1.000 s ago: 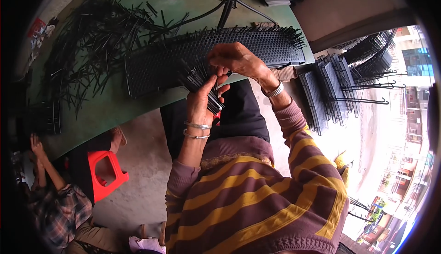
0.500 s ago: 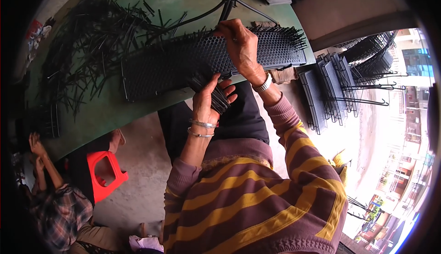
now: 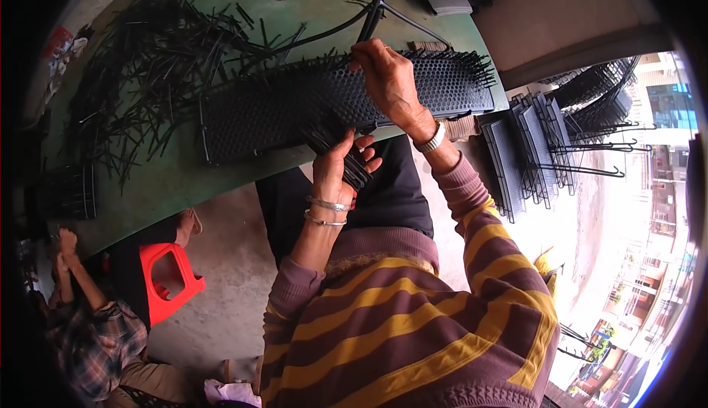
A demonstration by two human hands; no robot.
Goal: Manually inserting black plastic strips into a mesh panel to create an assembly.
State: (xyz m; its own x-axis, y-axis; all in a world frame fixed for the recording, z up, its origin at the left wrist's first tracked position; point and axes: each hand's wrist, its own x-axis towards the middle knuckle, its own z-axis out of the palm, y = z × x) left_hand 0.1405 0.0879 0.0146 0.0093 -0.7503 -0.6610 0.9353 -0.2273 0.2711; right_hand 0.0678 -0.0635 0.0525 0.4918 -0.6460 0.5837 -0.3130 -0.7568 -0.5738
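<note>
Right hand (image 3: 394,91), one: moved within the last second from the left hand's rods to the far edge of the long, black, perforated, metal-looking panel (image 3: 310,102) — at twelve o'clock on the green worktop (image 3: 173,179) — bringing work there; fingertips pinched, contents indiscernible. Left hand (image 3: 332,170), one: wrapped around a bundle of thin, straight black rods (image 3: 358,174), near the panel's six-o'clock edge.

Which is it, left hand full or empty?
Full: the left hand holds a bundle of thin black rods, which stick out at both ends of its grip. Whether the right hand holds one, I cannot tell.
</note>
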